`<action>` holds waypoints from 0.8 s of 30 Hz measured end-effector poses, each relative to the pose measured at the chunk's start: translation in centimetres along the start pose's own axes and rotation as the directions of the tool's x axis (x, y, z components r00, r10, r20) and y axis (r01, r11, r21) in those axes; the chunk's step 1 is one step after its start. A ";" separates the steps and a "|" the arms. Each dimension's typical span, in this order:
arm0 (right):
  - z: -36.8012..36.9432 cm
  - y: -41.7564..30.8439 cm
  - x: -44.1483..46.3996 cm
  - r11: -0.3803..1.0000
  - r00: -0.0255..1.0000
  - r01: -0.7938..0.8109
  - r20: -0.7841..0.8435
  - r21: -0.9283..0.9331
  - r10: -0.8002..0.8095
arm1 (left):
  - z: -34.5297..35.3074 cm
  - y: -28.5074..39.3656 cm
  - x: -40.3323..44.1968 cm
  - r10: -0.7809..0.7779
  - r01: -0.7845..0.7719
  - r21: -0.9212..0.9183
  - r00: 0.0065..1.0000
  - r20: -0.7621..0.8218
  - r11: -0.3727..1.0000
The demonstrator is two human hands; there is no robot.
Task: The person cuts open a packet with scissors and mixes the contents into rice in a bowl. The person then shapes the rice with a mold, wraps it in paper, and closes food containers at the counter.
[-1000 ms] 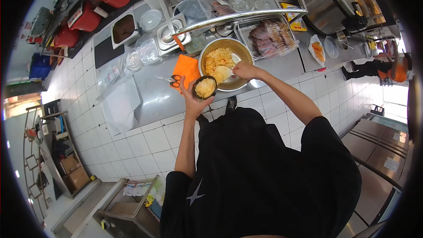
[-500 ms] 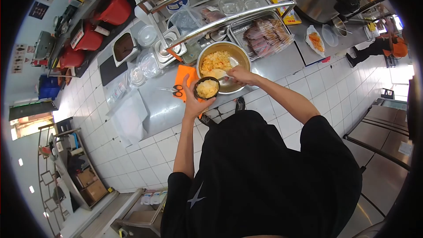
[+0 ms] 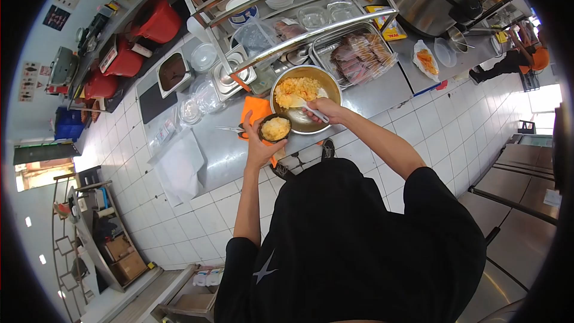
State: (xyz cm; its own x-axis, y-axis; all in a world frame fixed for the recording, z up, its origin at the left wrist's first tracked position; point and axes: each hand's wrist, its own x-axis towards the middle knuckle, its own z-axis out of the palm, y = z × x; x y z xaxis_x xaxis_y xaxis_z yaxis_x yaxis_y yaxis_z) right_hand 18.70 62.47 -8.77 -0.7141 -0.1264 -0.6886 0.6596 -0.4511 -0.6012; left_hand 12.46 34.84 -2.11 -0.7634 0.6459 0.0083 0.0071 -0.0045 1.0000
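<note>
A small round black bowl (image 3: 275, 129) filled with yellow fried rice is held in the left hand (image 3: 258, 148), its fingers curved around the side, just beside the near left rim of a large round metal bowl (image 3: 302, 127). By the right hand (image 3: 326, 110), a white spatula (image 3: 315, 112) is gripped with the fingers closed on its handle, and its blade is lowered into the metal bowl, at the edge of the fried rice (image 3: 296, 91) heaped toward the far side. On the steel tabletop (image 3: 222, 164), a bright orange cloth (image 3: 256, 106) is partly covered by the left hand, and the blades of metal scissors (image 3: 228, 128) are seen to its left. Farther left, a white paper sheet (image 3: 178, 164) is laid at the near edge. Beyond the metal bowl, to the right, sliced meat in clear plastic (image 3: 362, 58) is held in a rectangular metal tray (image 3: 348, 82).
</note>
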 end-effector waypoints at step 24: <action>1.4 -1.7 -11.5 0.658 0.794 0.275 -0.220 -0.701 -0.567 | 5.8 0.5 6.3 0.163 -0.167 0.222 0.986 0.036 0.961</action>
State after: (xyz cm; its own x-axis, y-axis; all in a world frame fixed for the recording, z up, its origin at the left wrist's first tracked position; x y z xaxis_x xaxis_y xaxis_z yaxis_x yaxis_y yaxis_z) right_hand 25.49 63.46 0.68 -0.8889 0.3500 -0.2954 0.4020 0.2874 -0.8693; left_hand 11.44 43.37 -1.51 -0.7281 0.6636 0.1715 0.2779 0.0571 0.9589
